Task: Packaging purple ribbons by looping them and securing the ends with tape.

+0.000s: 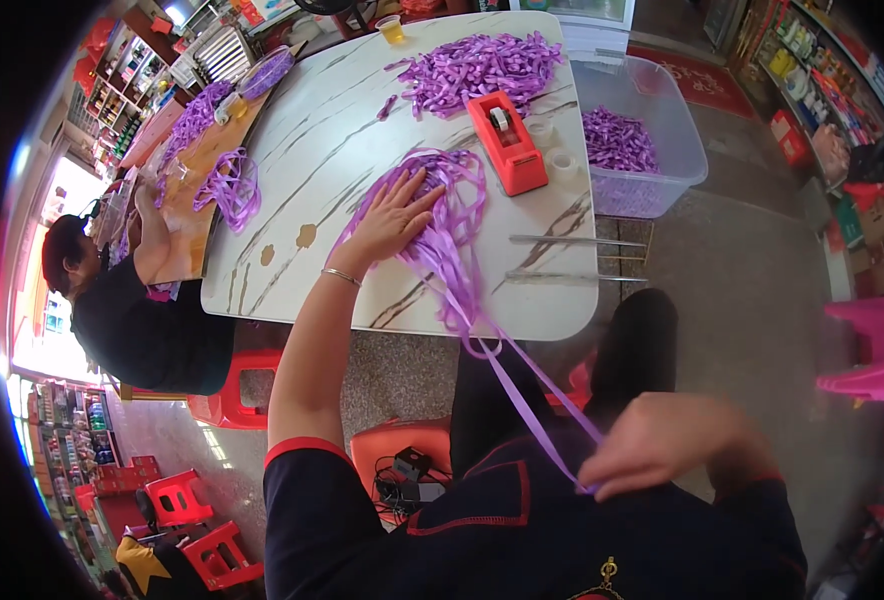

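Note:
My left hand [402, 212] lies flat with fingers spread on a loose heap of purple ribbons [447, 235] on the marble-patterned table. From that heap a purple ribbon loop [522, 400] stretches over the table's near edge toward me. Its end is pinched in my right hand [652, 445], low at the right in front of my body and slightly blurred. A red tape dispenser [510, 145] stands just beyond the heap, to the right. Farther back lies a large pile of short folded purple ribbon pieces [482, 72].
A clear plastic bin [662, 190] of purple pieces stands against the table's right side. Two metal rods [582, 240] project over that edge. A cup of yellow liquid [392, 30] stands at the back. At left, another person [142, 300] works at a wooden table beside red stools [237, 390].

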Motion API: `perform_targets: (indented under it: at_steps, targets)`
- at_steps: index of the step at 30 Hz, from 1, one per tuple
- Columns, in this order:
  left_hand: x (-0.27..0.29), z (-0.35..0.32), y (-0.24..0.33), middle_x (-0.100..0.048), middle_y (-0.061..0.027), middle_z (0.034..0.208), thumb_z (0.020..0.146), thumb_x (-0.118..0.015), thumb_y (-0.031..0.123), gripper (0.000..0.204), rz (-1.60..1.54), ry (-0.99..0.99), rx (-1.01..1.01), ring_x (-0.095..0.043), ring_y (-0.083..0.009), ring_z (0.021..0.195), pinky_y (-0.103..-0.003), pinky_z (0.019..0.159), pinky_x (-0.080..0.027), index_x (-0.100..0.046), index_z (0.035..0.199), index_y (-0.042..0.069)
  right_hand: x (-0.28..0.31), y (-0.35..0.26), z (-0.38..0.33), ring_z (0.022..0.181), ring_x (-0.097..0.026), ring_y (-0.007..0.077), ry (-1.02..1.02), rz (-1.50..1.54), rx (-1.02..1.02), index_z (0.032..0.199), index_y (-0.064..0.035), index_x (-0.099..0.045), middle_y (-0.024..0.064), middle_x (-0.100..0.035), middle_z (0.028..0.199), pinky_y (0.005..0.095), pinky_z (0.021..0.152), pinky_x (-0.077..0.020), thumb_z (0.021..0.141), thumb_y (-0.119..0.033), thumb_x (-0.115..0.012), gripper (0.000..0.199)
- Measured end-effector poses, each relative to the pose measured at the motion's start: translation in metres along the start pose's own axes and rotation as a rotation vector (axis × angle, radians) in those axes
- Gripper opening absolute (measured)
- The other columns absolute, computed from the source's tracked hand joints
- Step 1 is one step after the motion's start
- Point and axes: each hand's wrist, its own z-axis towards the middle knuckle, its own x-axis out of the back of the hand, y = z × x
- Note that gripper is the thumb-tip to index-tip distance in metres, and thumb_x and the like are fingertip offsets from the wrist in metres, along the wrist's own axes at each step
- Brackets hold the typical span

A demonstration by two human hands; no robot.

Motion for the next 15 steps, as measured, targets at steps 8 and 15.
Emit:
perform_targets:
  at_steps: [8,15]
  targets:
    - [-0.006,0.005,-0.027,-0.017,-0.0064,0.145,0.093,-0.027,0.039,0.044,0.1,0.029,0.039,-0.014,-0.027,0.134,-0.041,0.108,-0.01,-0.027,0.136,0.031,0.009,-0.033,-0.077,0.059,-0.057,0.022,-0.095,0.19,0.109,0.105,-0.0079,-0.06,0.008,-0.061,0.075,0.0311,0.05,-0.0439,0.086,-0.025,-0.054,0.026]
    - [0.028,-0.014,-0.031,-0.026,-0.0044,0.141,0.088,-0.042,0.03,0.045,0.363,0.075,-0.16,-0.026,-0.0244,0.128,-0.042,0.105,-0.019,-0.035,0.132,0.03,-0.006,-0.022,-0.152,0.052,-0.053,0.0171,0.55,-0.078,0.344,0.097,-0.0005,-0.062,0.0045,-0.059,0.071,0.0263,0.044,-0.0364,0.083,-0.025,-0.058,0.028]
